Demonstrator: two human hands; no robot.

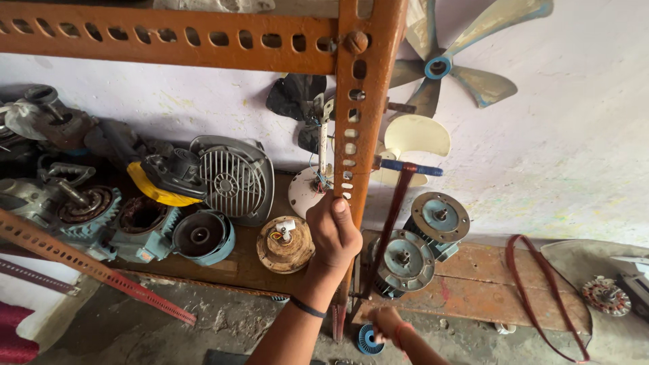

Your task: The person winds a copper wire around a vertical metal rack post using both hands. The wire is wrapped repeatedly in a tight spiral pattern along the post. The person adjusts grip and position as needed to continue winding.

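A person's left hand point(332, 233) closes its fingers point(340, 209) around an orange slotted steel upright point(360, 108) of a shelving rack in a cluttered repair shop, gripping the post just under its row of holes. Lower down, the right hand point(385, 323) curls shut near the foot of the same post, just above a small blue ribbed wheel point(368, 340) on the floor; whether it holds anything cannot be told. Electric motors point(405, 260) and fan parts crowd the wooden shelf point(473, 290) behind, and a fan blade point(439, 64) hangs on the wall. The step in hand looks like steadying the upright; the next move would seem to call for a firm hold up top while the lower hand works at the base.
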